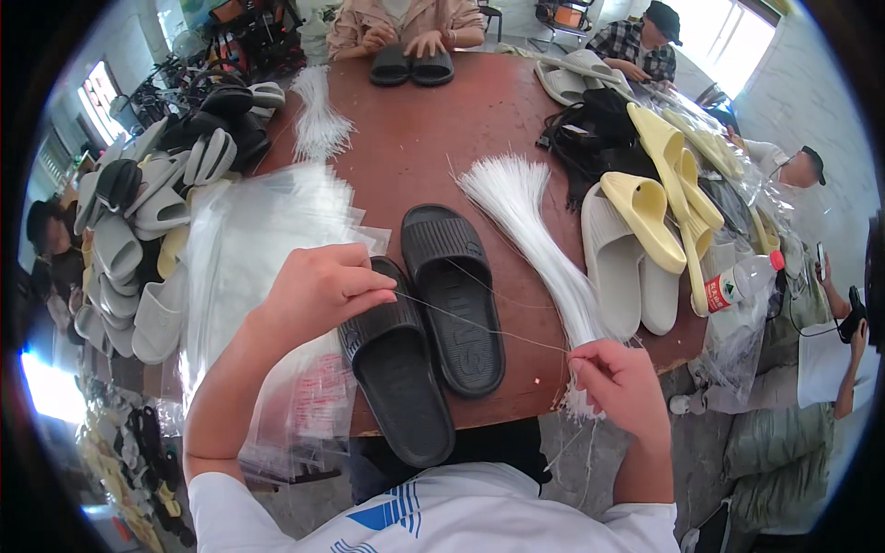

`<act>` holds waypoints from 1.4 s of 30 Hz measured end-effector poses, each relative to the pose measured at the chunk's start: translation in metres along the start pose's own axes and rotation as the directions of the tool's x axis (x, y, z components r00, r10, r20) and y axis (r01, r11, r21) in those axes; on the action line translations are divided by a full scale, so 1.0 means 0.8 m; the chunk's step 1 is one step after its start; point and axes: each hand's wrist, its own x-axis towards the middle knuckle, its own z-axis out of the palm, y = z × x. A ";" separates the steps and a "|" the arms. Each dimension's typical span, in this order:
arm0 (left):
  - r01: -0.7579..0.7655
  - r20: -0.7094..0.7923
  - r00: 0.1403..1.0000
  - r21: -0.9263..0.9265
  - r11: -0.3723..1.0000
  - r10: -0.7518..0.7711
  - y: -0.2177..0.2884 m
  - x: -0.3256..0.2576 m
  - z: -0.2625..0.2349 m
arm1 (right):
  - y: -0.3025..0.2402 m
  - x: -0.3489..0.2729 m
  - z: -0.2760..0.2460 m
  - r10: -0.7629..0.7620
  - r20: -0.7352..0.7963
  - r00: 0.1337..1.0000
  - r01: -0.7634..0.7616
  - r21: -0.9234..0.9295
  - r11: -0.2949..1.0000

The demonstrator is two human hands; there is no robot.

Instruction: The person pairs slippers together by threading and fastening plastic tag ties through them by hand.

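A thin white string point(479, 327) runs taut between my two hands, above a pair of black slide sandals. My left hand point(327, 286) pinches one end over the strap of the left slide point(406, 396). My right hand point(618, 382) pinches the other end near the table's front edge, right of the pair. The right slide point(470, 336) lies flat with its toe pointing away from me; the left one overlaps it and reaches past the edge. Beside them spreads a thick bundle of white strings point(544, 235), its lower end close to my right hand.
Clear plastic bags point(249, 240) are stacked on the left of the brown table point(406, 147), with piled grey and black slides point(120, 240) beyond. Yellow slides point(645, 221), beige slides point(608, 267) and a bottle point(742, 281) stand right. Across, a person handles black slides point(412, 66).
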 end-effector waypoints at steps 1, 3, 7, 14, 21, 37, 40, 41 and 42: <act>0.034 -0.005 0.999 -0.029 0.999 -0.035 -0.004 -0.006 -0.001 | -0.002 0.001 0.000 -0.005 0.002 1.000 0.005 0.000 1.000; 0.072 -0.014 0.997 -0.057 0.996 -0.073 -0.009 -0.015 -0.004 | -0.004 0.003 -0.001 0.044 -0.019 0.999 -0.044 0.010 0.999; 0.105 -0.002 0.994 -0.110 0.988 -0.106 -0.018 -0.029 -0.008 | -0.001 0.006 0.001 0.099 -0.028 0.995 -0.097 0.054 0.994; -0.026 -0.124 0.992 -0.051 0.998 0.020 -0.010 -0.018 0.007 | -0.001 0.014 0.005 0.124 -0.046 0.991 -0.119 0.099 0.988; -0.320 0.073 0.944 0.434 0.842 0.321 0.025 0.062 0.084 | 0.005 0.006 0.013 0.082 -0.039 0.996 -0.077 0.115 0.990; -0.118 -0.025 0.993 -0.407 0.906 0.119 0.073 0.068 -0.005 | -0.020 0.041 0.036 -0.610 0.089 0.788 0.616 -0.098 0.782; 0.033 0.069 0.998 -0.583 0.812 0.010 0.052 0.055 -0.032 | -0.037 0.045 0.039 -0.482 0.112 0.869 0.491 -0.079 0.868; 0.035 0.065 0.998 -0.579 0.815 0.004 0.050 0.050 -0.037 | -0.040 0.046 0.041 -0.488 0.117 0.865 0.498 -0.078 0.864; 0.038 0.062 0.998 -0.554 0.832 -0.004 0.049 0.045 -0.041 | -0.040 0.045 0.044 -0.503 0.105 0.858 0.511 -0.075 0.856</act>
